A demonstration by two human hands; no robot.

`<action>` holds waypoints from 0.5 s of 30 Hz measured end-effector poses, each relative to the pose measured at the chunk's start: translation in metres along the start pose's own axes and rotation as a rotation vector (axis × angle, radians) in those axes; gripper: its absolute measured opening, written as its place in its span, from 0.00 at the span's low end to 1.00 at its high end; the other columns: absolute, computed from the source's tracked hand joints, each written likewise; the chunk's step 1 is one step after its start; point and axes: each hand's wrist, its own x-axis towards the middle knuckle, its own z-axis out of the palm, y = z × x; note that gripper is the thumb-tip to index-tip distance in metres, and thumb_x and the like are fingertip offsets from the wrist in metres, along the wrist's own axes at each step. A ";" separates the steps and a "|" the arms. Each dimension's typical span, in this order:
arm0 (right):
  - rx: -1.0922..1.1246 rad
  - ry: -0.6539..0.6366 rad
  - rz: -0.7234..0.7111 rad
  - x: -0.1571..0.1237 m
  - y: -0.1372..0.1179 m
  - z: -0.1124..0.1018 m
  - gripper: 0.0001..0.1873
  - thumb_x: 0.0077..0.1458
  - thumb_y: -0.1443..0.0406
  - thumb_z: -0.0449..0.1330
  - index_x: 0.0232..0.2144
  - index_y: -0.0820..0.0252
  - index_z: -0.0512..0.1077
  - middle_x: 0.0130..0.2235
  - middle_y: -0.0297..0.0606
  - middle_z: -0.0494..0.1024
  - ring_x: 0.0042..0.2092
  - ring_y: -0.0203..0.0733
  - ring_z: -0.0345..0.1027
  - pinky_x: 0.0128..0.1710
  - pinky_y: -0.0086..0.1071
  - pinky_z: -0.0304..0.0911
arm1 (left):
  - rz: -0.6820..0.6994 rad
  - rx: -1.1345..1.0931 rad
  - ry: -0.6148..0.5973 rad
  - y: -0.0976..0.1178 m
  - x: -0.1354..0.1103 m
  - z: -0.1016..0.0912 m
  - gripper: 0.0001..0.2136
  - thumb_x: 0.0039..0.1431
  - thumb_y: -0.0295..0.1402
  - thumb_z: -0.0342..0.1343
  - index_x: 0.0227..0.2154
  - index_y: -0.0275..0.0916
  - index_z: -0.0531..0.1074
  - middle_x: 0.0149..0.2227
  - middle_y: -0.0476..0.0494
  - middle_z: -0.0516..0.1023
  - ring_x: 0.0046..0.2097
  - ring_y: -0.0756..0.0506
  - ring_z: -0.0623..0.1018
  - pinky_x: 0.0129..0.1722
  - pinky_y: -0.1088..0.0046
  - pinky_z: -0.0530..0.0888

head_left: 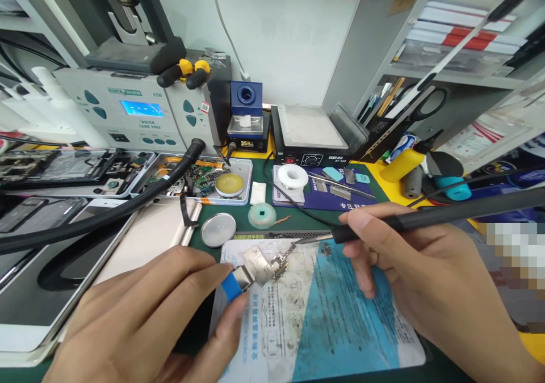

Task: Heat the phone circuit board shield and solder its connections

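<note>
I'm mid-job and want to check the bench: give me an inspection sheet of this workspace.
Surface: printed white-and-blue sheet, stained, over a green mat.
Job's things: small circuit board; black-handled tool, metal tip close by, contact unclear.
Clutter: parts tray with a yellow tin; white spool; round lid.
Hands: left hand pinches a blue-ended metal piece beside the board; right hand grips the tool.
Cables: thick black hose at left; thin black cable toward the right hand.
Surroundings: control unit with lit display; shelf at right.

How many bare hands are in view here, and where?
2. The left hand, at lower left, pinches a small blue-tabbed metal part; the right hand, at right, holds a black-handled tool.
</note>
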 end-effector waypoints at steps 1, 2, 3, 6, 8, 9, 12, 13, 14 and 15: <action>0.006 -0.016 -0.006 0.001 0.002 -0.002 0.14 0.55 0.51 0.74 0.33 0.53 0.81 0.21 0.33 0.79 0.16 0.38 0.68 0.15 0.30 0.63 | -0.003 0.000 0.004 0.000 0.000 0.000 0.07 0.66 0.35 0.62 0.45 0.45 0.78 0.39 0.48 0.81 0.36 0.48 0.82 0.35 0.70 0.79; 0.006 -0.031 -0.008 0.002 0.003 -0.003 0.14 0.56 0.51 0.74 0.33 0.53 0.81 0.20 0.32 0.78 0.17 0.38 0.68 0.15 0.30 0.64 | -0.011 -0.007 0.009 0.000 0.000 0.001 0.07 0.66 0.35 0.62 0.45 0.45 0.79 0.39 0.49 0.81 0.36 0.48 0.82 0.35 0.70 0.79; 0.001 -0.045 -0.009 0.003 0.005 -0.004 0.14 0.56 0.51 0.74 0.34 0.53 0.81 0.19 0.31 0.77 0.17 0.38 0.68 0.16 0.30 0.64 | -0.017 -0.016 0.015 0.001 0.000 0.001 0.07 0.66 0.35 0.61 0.45 0.46 0.79 0.39 0.49 0.81 0.36 0.48 0.82 0.36 0.70 0.79; -0.036 -0.054 -0.002 0.002 0.006 -0.004 0.14 0.55 0.52 0.74 0.35 0.53 0.80 0.16 0.29 0.74 0.17 0.38 0.67 0.17 0.29 0.63 | -0.024 -0.019 0.028 0.002 0.000 0.001 0.07 0.66 0.36 0.61 0.45 0.46 0.79 0.39 0.50 0.81 0.36 0.48 0.82 0.38 0.71 0.80; -0.073 -0.026 0.016 0.000 0.003 -0.001 0.13 0.55 0.53 0.73 0.34 0.54 0.80 0.16 0.30 0.74 0.16 0.38 0.66 0.17 0.29 0.61 | -0.040 -0.017 0.030 0.002 0.001 0.001 0.06 0.66 0.36 0.61 0.44 0.46 0.79 0.39 0.50 0.81 0.37 0.48 0.82 0.39 0.70 0.80; -0.096 -0.006 0.029 -0.002 0.001 0.001 0.13 0.55 0.53 0.73 0.32 0.54 0.79 0.16 0.30 0.73 0.17 0.38 0.66 0.17 0.29 0.60 | -0.042 -0.011 0.028 0.002 0.001 0.001 0.06 0.66 0.36 0.61 0.44 0.46 0.79 0.39 0.50 0.81 0.37 0.48 0.82 0.39 0.70 0.80; -0.164 0.047 0.058 -0.008 -0.007 0.007 0.12 0.55 0.55 0.72 0.28 0.54 0.79 0.16 0.31 0.72 0.18 0.38 0.65 0.17 0.30 0.59 | -0.010 0.022 0.025 0.001 0.000 0.001 0.06 0.66 0.36 0.62 0.44 0.46 0.79 0.39 0.50 0.81 0.37 0.48 0.81 0.38 0.70 0.79; -0.184 0.053 0.058 -0.009 -0.009 0.008 0.12 0.55 0.55 0.72 0.27 0.53 0.79 0.16 0.31 0.72 0.18 0.38 0.66 0.18 0.30 0.59 | -0.004 0.034 0.024 0.001 0.000 0.001 0.06 0.66 0.37 0.62 0.44 0.46 0.79 0.39 0.50 0.81 0.36 0.48 0.81 0.37 0.69 0.79; -0.201 0.050 0.051 -0.010 -0.010 0.009 0.12 0.55 0.54 0.72 0.26 0.52 0.79 0.16 0.31 0.72 0.18 0.39 0.66 0.18 0.31 0.59 | -0.004 0.039 0.028 0.001 0.000 0.001 0.06 0.67 0.37 0.61 0.44 0.47 0.79 0.39 0.49 0.81 0.36 0.48 0.81 0.37 0.69 0.79; -0.215 0.046 0.041 -0.011 -0.010 0.009 0.12 0.55 0.54 0.72 0.26 0.52 0.79 0.17 0.31 0.72 0.18 0.39 0.66 0.18 0.31 0.59 | -0.007 0.037 0.030 0.001 -0.001 0.001 0.06 0.67 0.38 0.60 0.44 0.47 0.79 0.39 0.49 0.81 0.36 0.48 0.81 0.36 0.68 0.78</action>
